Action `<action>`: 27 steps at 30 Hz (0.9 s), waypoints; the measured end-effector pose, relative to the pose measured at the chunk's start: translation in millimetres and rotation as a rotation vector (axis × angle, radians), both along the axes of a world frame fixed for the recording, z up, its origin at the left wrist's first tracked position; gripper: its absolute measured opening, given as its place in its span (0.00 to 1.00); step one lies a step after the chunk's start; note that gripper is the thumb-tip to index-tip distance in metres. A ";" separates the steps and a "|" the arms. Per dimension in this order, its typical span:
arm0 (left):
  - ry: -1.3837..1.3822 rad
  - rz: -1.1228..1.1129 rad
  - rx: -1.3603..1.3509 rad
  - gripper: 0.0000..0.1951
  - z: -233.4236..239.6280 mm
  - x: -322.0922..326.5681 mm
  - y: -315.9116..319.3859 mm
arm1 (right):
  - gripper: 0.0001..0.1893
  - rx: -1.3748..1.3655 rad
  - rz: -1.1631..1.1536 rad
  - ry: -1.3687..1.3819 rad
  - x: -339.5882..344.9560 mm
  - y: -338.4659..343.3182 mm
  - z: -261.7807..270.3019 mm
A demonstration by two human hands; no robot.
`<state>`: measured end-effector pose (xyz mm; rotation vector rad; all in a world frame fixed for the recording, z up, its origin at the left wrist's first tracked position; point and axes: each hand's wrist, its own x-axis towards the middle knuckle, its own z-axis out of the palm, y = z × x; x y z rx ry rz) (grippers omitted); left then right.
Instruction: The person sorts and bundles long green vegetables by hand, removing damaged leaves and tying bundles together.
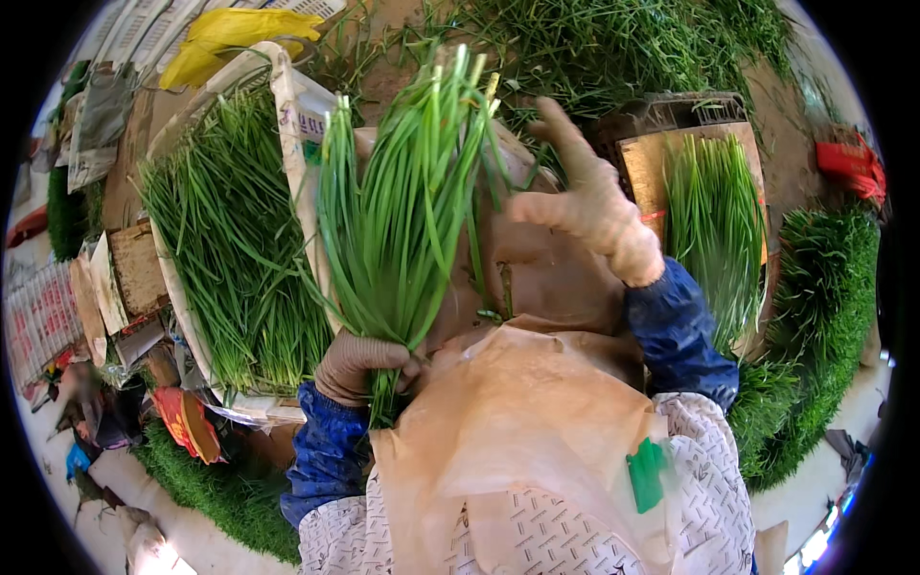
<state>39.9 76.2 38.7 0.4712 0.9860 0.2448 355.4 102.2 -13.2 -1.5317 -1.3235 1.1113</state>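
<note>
My left hand (366,365), in a ribbed glove, is closed around a bunch of long green Chinese chives (402,215). The pale cut ends point away from me, and the leaf tips stick out below my fist. To the right of the bunch, my right hand (593,194) is in the air with its gloved fingers spread and nothing in it. Under it lies a brown plastic sheet (546,248) over my lap, with a few loose leaves on it. A translucent apron (503,402) covers my front.
A white crate (287,136) full of chives stands at my left. More chives lie neatly on a board (647,169) at my right. Loose leaves (611,50) heap on the floor ahead. A yellow bag (237,39) and a red bag (852,164) lie farther out.
</note>
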 end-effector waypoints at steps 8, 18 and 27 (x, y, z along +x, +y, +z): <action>-0.151 0.097 -0.073 0.23 -19.4 -44.2 -10.9 | 0.13 -0.231 0.095 0.543 0.7 53.1 -23.3; -0.085 0.134 -0.057 0.15 -48.6 -47.2 -27.6 | 0.19 -0.230 -0.171 -0.181 72.4 122.1 -56.0; -0.141 0.167 -0.042 0.20 -64.3 -59.3 -36.1 | 0.37 0.508 0.138 -0.119 -13.3 59.7 10.0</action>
